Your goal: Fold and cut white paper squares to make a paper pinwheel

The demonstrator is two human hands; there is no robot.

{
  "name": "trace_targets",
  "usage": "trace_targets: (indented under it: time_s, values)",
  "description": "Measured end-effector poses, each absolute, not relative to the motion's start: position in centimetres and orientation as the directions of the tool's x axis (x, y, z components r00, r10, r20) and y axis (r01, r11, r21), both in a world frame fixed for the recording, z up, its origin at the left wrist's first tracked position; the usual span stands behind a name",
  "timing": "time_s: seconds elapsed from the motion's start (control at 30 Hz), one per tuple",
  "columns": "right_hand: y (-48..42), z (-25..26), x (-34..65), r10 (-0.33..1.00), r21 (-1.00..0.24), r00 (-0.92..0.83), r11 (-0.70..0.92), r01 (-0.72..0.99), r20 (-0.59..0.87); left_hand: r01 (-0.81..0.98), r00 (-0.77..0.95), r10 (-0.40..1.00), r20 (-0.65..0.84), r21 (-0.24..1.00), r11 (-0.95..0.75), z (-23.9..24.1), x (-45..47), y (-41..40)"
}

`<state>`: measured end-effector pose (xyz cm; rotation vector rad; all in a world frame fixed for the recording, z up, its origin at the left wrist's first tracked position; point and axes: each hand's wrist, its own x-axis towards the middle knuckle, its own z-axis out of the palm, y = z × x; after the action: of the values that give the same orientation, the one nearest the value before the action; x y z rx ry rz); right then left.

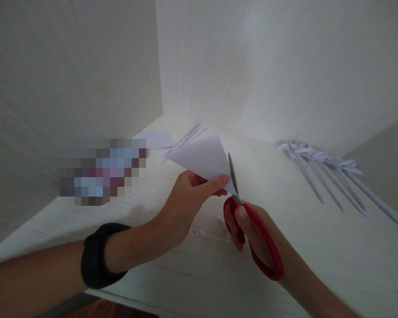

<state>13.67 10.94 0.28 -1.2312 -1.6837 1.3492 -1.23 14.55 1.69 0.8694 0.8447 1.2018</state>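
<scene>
A white, roughly triangular piece of paper (204, 154) is pinched between the thumb and fingers of my left hand (185, 203), above the white surface. My right hand (248, 225) has its thumb and fingers through the red handles of a pair of scissors (265, 245). The blades point away from me and lie along the paper's right edge, close to its lower right corner. Whether the paper sits between the blades is hard to make out. A dark band is around my left wrist.
Several paper flowers or leaves on rolled white stems (338, 176) lie at the right. Behind the held paper are thin paper sticks (190, 134) and a flat white sheet (157, 139). A blurred-out item (106, 170) lies at the left. Pale walls rise behind.
</scene>
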Motion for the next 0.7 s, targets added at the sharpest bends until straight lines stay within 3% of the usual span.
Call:
trace_targets:
  time_s: [0.7]
  values:
    - [10.94,0.48,13.78,0.939,-0.955,-0.342,0.074,0.288,-0.031,-0.536,0.176,0.984,-0.011,0.838,0.105,2.16,-1.31,14.52]
